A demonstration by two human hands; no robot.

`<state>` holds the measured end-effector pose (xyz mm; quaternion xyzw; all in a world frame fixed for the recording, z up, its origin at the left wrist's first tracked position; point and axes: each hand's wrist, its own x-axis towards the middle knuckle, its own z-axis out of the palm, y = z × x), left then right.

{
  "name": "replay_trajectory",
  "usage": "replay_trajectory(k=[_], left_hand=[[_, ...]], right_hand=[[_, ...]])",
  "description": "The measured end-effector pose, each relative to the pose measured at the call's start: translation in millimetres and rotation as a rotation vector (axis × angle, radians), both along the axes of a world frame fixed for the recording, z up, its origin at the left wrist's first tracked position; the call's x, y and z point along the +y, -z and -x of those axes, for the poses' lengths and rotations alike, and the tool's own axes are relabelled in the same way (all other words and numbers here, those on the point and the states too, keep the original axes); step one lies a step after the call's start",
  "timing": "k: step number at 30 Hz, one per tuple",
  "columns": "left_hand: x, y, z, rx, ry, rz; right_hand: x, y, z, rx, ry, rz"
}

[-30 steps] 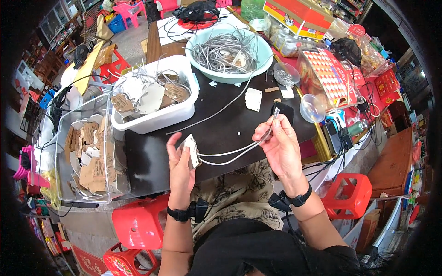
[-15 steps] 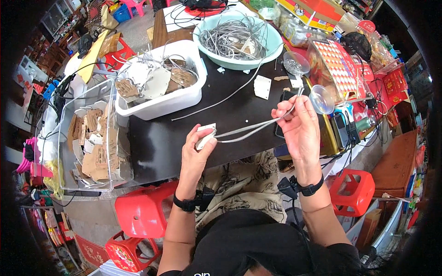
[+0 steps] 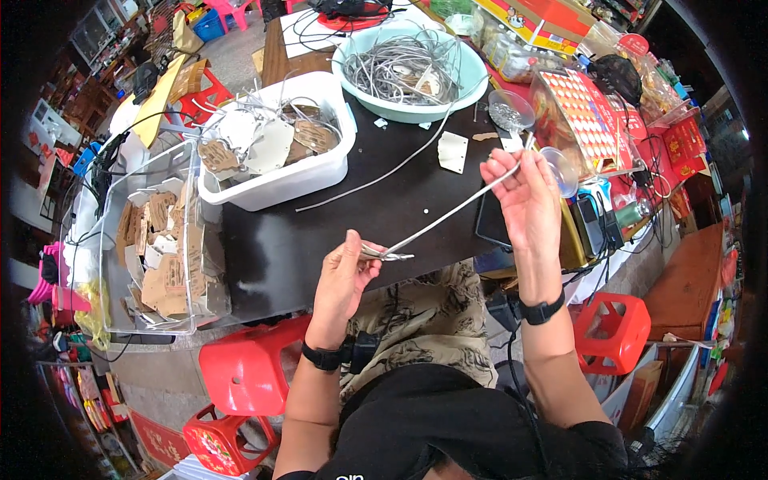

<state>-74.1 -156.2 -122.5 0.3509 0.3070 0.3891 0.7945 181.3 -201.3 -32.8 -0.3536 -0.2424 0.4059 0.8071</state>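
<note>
Between my hands a grey cord (image 3: pixel 460 206) is stretched over the table's front edge. My left hand (image 3: pixel 340 276) pinches a small white card (image 3: pixel 386 255), seen nearly edge-on, with the cord running out from it. Higher and to the right, my right hand (image 3: pixel 528 200) is closed on the cord's other end, whose tips stick up above the fingers. Another white card (image 3: pixel 453 152) with small holes lies on the table, left of my right hand. Beside it, a loose grey cord (image 3: pixel 390 171) trails out of the pale green basin (image 3: pixel 376 102).
Left on the dark table (image 3: pixel 320 256) are a white tub (image 3: pixel 276 178) of cards and cords and a clear bin (image 3: pixel 152 326) of cardboard pieces. Small clear cups (image 3: pixel 512 112), one holding tiny metal parts, stand at right. A red stool (image 3: pixel 244 372) is below the table.
My left hand has turned and lowered a little, tipping the card from face-on to nearly edge-on. My right hand has shifted slightly right, and the two cord strands now lie together in one line.
</note>
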Motion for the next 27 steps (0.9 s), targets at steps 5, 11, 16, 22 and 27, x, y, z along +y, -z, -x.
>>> replay_trajectory(k=[5,11,16,22,27], left_hand=[[-10.3,-8.9,-7.2,0.058,0.272,-0.073],[-13.8,-22.5,-13.6,0.13,0.384,-0.099],[-15.4,-24.4,-18.2,0.184,0.372,-0.094],[-16.5,-14.0,-22.2,0.104,0.187,-0.011],[-15.5,-13.4,-22.5,-0.09,-0.083,0.132]], right_hand=[[22.3,13.6,-25.9,-0.01,0.06,0.064],[34.6,9.3,-31.4,-0.07,0.058,0.1],[43.8,7.9,-32.3,-0.08,0.033,0.113],[47.0,2.5,-33.7,-0.117,-0.005,0.108],[42.0,3.7,-31.9,-0.311,0.031,0.275]])
